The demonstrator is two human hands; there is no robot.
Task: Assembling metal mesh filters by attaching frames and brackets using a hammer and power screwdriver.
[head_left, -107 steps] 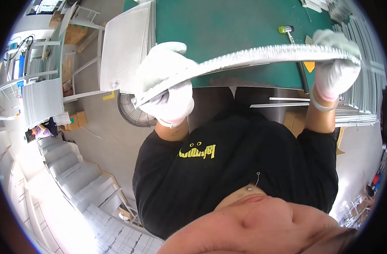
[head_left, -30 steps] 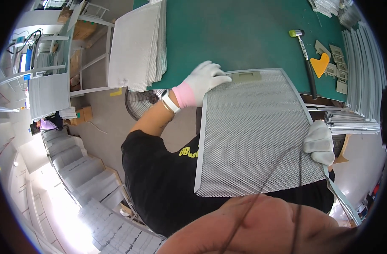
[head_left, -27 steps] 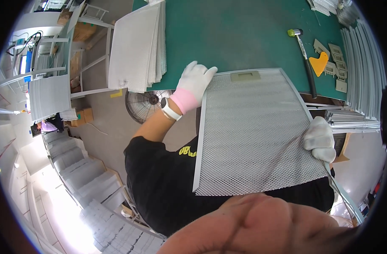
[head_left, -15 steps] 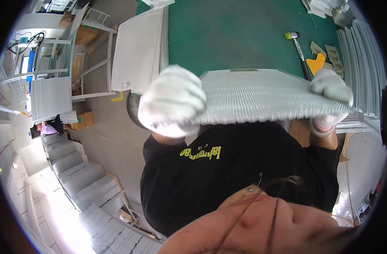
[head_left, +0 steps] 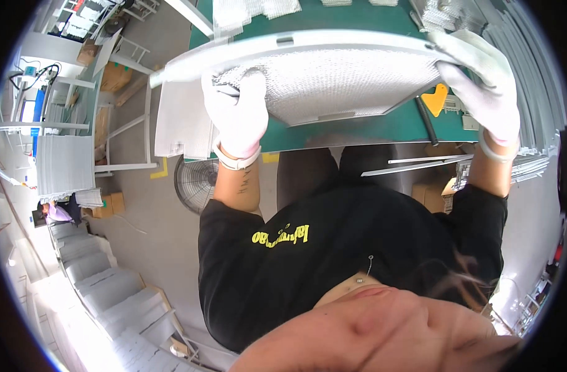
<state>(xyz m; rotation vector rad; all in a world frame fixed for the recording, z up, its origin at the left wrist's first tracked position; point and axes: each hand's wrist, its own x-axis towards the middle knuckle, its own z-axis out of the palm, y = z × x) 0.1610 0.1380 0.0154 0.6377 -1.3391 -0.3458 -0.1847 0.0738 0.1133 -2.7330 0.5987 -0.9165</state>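
Observation:
A silvery metal mesh panel (head_left: 352, 77) is held tilted above the green worktop, with a pale frame strip (head_left: 333, 41) along its raised edge. The strip reaches past the mesh at the left. My left hand (head_left: 240, 115), in a white glove, grips the panel's left side with the thumb on the mesh; its other fingers are partly hidden. At the right corner, my gloved right hand (head_left: 491, 87) pinches the strip and panel between thumb and fingers. Nearest to the right hand lies a yellow heart-shaped scraper (head_left: 434, 100), beside a black tool handle (head_left: 427, 121).
Mesh sheets (head_left: 178, 127) lie at the worktop's left edge, more mesh pieces (head_left: 280, 6) at its far side. Grey strips (head_left: 528, 87) stand stacked at the right. Below are a floor fan (head_left: 196, 186) and cardboard boxes (head_left: 427, 197). Thin metal strips (head_left: 414, 166) jut out near my waist.
Both hands have moved away from my body and carried the panel up over the worktop. The panel has tipped, so its framed edge now faces up and the pale strip shows.

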